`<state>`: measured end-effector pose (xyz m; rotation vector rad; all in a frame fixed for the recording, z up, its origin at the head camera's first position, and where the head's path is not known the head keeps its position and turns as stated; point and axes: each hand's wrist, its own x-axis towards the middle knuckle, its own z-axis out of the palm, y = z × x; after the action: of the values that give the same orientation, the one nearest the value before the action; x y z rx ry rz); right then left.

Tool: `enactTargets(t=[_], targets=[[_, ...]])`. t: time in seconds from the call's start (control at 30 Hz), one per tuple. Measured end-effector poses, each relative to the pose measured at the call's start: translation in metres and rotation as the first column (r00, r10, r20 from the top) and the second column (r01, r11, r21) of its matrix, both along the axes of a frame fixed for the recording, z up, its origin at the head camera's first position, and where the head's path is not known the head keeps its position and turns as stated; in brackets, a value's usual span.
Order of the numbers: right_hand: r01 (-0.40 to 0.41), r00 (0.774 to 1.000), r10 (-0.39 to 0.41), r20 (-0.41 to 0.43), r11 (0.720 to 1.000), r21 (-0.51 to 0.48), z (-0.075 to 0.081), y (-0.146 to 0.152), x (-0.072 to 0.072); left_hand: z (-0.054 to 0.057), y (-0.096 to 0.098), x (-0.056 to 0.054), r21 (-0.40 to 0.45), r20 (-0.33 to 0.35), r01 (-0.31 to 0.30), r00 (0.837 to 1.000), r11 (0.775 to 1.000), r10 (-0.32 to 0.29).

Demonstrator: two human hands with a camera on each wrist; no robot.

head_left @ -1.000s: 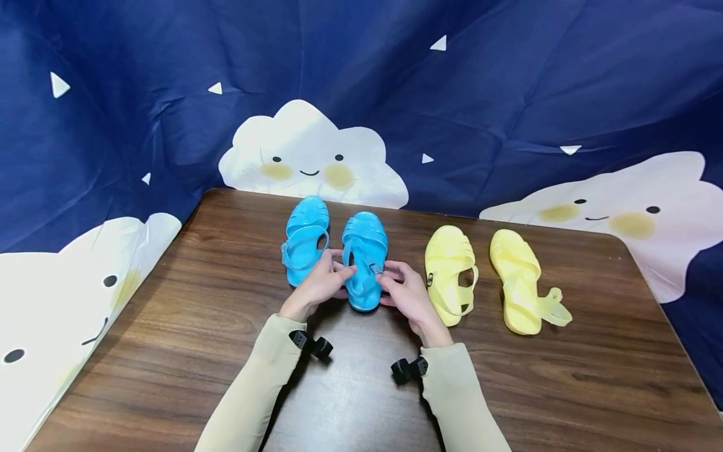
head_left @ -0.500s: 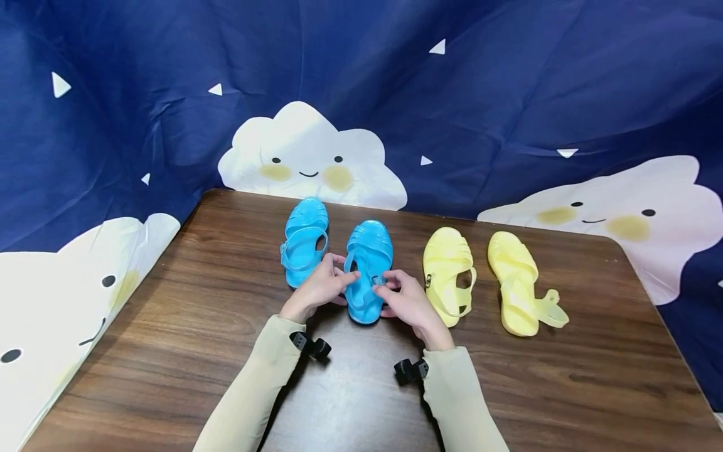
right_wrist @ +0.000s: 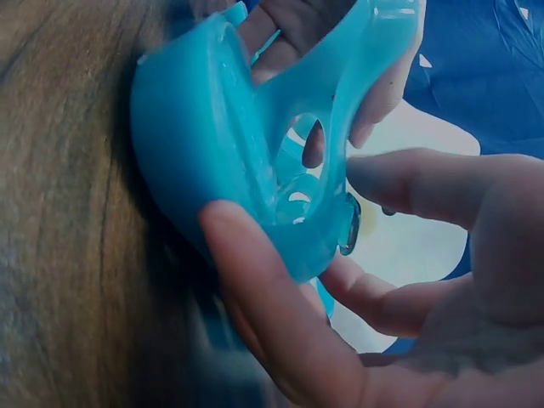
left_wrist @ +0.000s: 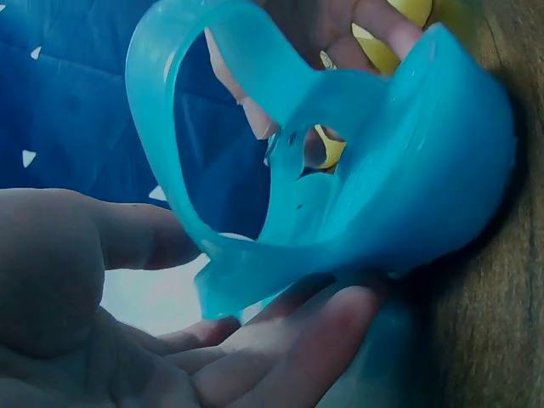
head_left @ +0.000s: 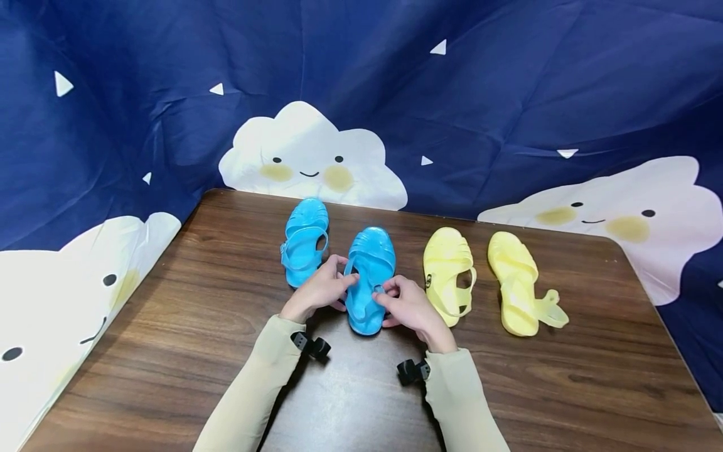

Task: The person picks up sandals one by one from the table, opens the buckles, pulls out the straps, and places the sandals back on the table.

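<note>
Between the two hands, a blue jelly sandal [head_left: 373,245] lies sole down with its toe pointing away from me. My left hand [head_left: 321,286] grips its left side, thumb at the strap and fingers along the outer edge. From the other side my right hand [head_left: 411,306] holds the strap by the metal buckle [right_wrist: 350,223], thumb over it and fingers against the sole's side. The heel strap [left_wrist: 151,93] stands up as a loop in the left wrist view. A matching blue sandal [head_left: 307,215] lies just left, beyond my left hand.
To the right lie two yellow sandals, one with its strap fastened [head_left: 446,248] and one with its strap splayed out sideways [head_left: 513,256]. All rest on a brown wooden table [head_left: 169,314]. A dark blue cloth [head_left: 395,75] with clouds hangs behind the far edge.
The held blue sandal has slid toward me and slightly right, widening its gap from the other blue one. My right hand has come back with it; the left hand has barely moved.
</note>
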<state>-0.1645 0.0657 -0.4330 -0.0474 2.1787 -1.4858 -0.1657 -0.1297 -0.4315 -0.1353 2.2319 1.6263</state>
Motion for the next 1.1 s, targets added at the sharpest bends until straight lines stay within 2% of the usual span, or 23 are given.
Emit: enactTargets(t=[0.37,0.7,0.87,1.1], targets=[[0.001,1.0,-0.001,0.001,1.0,0.019,0.002,0.002,0.01,0.009,-0.002,0.007,-0.117,-0.023,0.098,0.995,0.988,-0.102],[-0.09,0.996,0.09,-0.012,0.996,0.028,0.009,0.006,0.021,0.011,-0.011,0.02,-0.17,-0.042,0.144,0.987,0.975,-0.154],[-0.131,0.991,0.131,-0.001,0.991,0.03,0.008,0.01,0.025,0.012,-0.014,0.026,-0.182,-0.054,0.205,0.974,0.962,-0.218],[-0.205,0.979,0.205,0.011,0.979,0.016,0.01,0.017,0.033,0.012,-0.019,0.035,-0.197,-0.064,0.299,0.947,0.934,-0.316]])
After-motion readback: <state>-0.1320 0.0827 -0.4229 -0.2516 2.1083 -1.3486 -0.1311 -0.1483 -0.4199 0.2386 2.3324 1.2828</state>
